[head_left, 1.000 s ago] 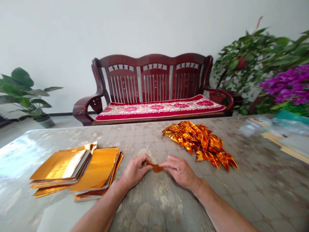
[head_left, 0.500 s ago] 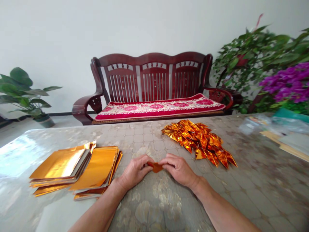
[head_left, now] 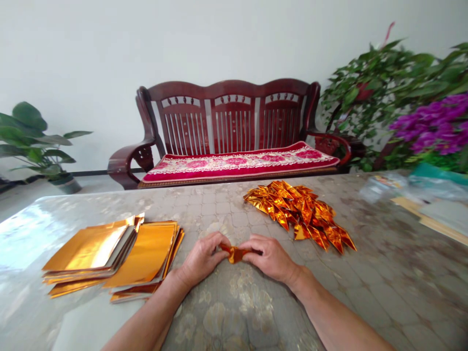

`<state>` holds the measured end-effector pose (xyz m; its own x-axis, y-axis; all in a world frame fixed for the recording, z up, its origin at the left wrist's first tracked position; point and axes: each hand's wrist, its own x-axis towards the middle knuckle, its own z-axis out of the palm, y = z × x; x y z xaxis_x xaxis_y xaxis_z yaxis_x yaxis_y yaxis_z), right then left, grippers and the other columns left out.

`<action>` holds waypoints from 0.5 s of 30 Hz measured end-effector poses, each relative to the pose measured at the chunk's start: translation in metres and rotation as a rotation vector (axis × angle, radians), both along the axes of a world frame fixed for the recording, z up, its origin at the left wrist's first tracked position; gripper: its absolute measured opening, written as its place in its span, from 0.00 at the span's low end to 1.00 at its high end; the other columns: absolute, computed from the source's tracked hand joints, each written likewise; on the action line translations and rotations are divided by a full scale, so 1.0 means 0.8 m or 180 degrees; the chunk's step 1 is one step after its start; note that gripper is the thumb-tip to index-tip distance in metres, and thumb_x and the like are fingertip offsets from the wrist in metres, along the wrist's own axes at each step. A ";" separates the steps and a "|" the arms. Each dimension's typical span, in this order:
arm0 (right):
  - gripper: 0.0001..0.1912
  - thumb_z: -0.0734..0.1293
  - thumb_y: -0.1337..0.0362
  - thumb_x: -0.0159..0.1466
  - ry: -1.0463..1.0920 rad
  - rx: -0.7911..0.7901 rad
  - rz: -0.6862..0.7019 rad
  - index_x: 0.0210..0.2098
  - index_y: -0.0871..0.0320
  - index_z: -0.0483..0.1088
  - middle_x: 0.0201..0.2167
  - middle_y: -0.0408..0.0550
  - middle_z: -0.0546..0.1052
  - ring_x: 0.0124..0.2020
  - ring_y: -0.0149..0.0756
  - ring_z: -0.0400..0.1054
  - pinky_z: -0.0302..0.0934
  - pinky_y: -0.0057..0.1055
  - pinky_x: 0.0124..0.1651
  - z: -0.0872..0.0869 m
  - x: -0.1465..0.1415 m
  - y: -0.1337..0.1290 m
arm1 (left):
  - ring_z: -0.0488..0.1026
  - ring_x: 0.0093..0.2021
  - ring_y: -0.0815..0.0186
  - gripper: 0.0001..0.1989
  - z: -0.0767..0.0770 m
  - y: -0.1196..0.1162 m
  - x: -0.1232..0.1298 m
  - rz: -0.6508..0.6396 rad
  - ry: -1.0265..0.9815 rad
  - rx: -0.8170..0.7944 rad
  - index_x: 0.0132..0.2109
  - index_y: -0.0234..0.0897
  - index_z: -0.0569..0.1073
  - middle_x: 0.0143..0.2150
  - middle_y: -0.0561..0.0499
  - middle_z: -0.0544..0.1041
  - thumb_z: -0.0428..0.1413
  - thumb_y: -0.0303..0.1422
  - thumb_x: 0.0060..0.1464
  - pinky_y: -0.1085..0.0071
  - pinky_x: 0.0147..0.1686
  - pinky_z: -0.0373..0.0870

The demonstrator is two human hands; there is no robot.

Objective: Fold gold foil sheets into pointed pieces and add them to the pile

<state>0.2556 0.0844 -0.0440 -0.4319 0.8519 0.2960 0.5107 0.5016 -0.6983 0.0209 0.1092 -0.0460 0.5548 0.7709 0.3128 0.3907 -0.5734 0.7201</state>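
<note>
A small folded piece of shiny gold-orange foil paper (head_left: 234,254) is pinched at both ends between my hands, just above the table's middle. My left hand (head_left: 205,257) grips its left end between thumb and fingers. At the right end, my right hand (head_left: 269,255) does the same, and my fingers cover part of the paper. Flat sheets of gold foil paper (head_left: 144,253) lie in a stack left of my left hand, beside a second stack (head_left: 86,246). Beyond my right hand is a heap of folded, pointed foil pieces (head_left: 298,209).
A patterned cloth (head_left: 226,317) covers the table. Clear plastic bags (head_left: 383,185) and tan cardboard (head_left: 431,222) lie at the right. Behind the table stands a dark red wooden bench (head_left: 228,117) with a red cushion, between a potted plant (head_left: 44,141) and purple flowers (head_left: 435,124).
The foil paper between my hands has changed shape: its middle now bulges and its ends stretch out more narrowly. Both hands stay nearly in place; the view has shifted slightly.
</note>
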 end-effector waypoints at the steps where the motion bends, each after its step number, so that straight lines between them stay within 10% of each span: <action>1: 0.09 0.70 0.66 0.63 -0.0004 0.0029 0.0018 0.43 0.49 0.78 0.32 0.40 0.76 0.35 0.30 0.71 0.60 0.24 0.39 -0.001 0.001 0.000 | 0.73 0.39 0.69 0.02 0.002 0.000 0.000 -0.0033 -0.0003 -0.0009 0.39 0.39 0.74 0.36 0.54 0.76 0.59 0.28 0.58 0.74 0.41 0.66; 15: 0.09 0.67 0.61 0.66 -0.0103 0.0397 -0.0020 0.44 0.50 0.79 0.29 0.42 0.74 0.32 0.30 0.70 0.60 0.23 0.35 -0.008 0.001 0.001 | 0.71 0.39 0.67 0.04 0.011 -0.004 0.007 -0.0081 0.0051 -0.0174 0.38 0.38 0.72 0.37 0.53 0.74 0.60 0.28 0.54 0.72 0.40 0.66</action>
